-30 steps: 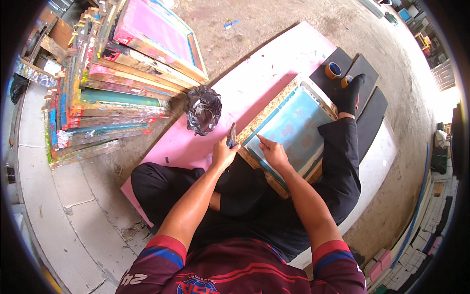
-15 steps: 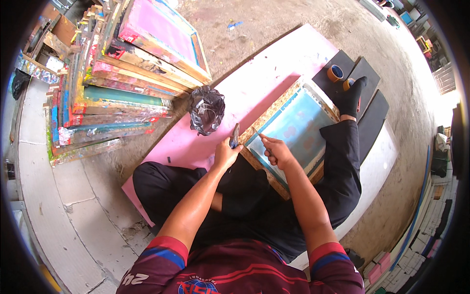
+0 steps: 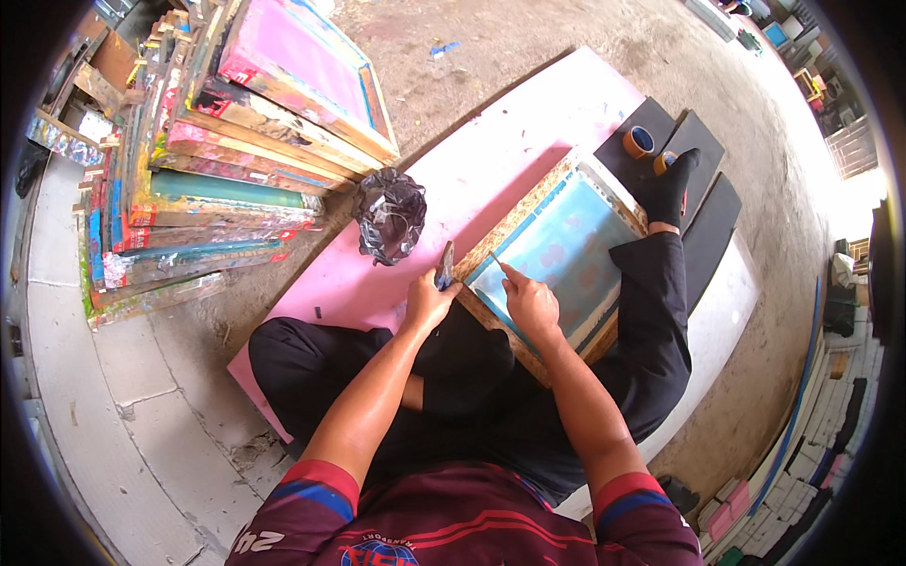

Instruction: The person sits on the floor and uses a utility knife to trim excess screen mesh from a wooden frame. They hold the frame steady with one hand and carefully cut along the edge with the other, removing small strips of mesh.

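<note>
A wooden screen-printing frame (image 3: 618,193) with pale blue mesh (image 3: 566,245) lies slanted across my lap and the pink board. My left hand (image 3: 430,300) is closed at its near left corner, gripping a short tool (image 3: 445,268) with a dark blue part and a brownish-grey upper end; its kind is unclear. Over the mesh near the left rail, my right hand (image 3: 532,307) is closed on a thin-shafted tool (image 3: 495,258), its handle hidden in the palm. The forefinger stretches along that tool, whose tip meets the rail's inner edge.
Several paint-stained screen frames (image 3: 283,141) are stacked at the left. A crumpled black plastic bag (image 3: 390,217) sits on the pink board (image 3: 340,278). Beyond the frame, tape rolls (image 3: 639,142) rest on dark panels (image 3: 713,151) beside my socked foot (image 3: 672,189).
My right hand has turned slightly, its forefinger now straighter along the thin tool. The left hand keeps its grip at the frame's corner. The whole view has shifted a little.
</note>
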Demonstrator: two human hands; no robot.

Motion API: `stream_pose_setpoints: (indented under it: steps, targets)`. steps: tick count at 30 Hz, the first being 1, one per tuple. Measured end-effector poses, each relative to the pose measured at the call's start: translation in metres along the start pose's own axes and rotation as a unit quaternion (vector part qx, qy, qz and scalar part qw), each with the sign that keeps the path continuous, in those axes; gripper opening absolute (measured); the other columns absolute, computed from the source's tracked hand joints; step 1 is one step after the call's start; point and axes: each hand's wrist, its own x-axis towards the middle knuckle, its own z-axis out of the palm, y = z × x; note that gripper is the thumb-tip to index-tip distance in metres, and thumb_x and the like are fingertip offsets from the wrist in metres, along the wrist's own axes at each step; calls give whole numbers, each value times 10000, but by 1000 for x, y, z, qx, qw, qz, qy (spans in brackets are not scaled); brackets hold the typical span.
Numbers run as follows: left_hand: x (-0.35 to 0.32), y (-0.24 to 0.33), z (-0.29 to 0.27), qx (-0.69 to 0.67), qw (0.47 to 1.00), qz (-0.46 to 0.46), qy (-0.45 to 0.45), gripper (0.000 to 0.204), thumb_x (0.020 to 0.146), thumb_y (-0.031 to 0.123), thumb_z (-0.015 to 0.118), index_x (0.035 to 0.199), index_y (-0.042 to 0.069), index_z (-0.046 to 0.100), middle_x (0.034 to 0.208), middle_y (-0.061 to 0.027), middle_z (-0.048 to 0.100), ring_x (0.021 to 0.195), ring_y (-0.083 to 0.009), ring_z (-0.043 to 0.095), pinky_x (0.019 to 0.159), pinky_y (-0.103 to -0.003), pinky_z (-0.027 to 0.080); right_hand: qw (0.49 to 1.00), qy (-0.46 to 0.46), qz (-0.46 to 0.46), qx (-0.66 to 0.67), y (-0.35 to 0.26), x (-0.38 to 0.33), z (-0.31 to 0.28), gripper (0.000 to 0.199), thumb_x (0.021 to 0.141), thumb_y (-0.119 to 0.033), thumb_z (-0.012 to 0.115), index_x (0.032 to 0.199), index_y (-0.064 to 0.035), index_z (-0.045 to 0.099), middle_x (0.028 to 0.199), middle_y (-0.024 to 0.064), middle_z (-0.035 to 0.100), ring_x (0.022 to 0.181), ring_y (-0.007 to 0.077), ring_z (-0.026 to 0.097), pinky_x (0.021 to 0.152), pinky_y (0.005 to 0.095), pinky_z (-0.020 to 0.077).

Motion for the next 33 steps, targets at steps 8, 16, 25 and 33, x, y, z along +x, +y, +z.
stream_pose_setpoints:
  steps: [8, 16, 25, 33]
  targets:
    - [1, 2, -4, 7, 1000, -18, -13, 415, 841, 246, 874, 1111, -27, 716, 928, -237, 755, 881, -382, 748, 771, -466, 549, 999, -7, 1, -51, -10, 0, 1, 369, 1031, -297, 602, 1394, -305, 667, 906, 199, 765, 870, 425, 743, 767, 535, 593]
    - [0, -5, 2, -1, 1000, -17, -12, 416, 843, 245, 873, 1116, -26, 716, 940, -227, 757, 891, -388, 748, 783, -455, 557, 989, -43, 73, -120, -33, -4, 13, 388, 1051, -280, 562, 1429, -264, 647, 952, 208, 766, 896, 432, 736, 829, 539, 583]
    - [1, -6, 3, -22, 1000, -13, -8, 467, 836, 281, 859, 1067, -83, 680, 961, -306, 730, 958, -497, 703, 813, -531, 542, 996, -45, 78, -26, -24, -3, 27, 424, 1060, -275, 560, 1483, -262, 596, 1011, 225, 760, 966, 471, 716, 888, 541, 567]
    - [0, -10, 7, -7, 1000, -6, 12, 421, 844, 245, 863, 1115, -34, 703, 962, -240, 759, 915, -404, 742, 811, -468, 551, 996, -73, 57, 8, -14, 2, 11, 400, 1053, -235, 597, 1448, -191, 644, 1133, 244, 750, 1075, 411, 729, 947, 466, 564]
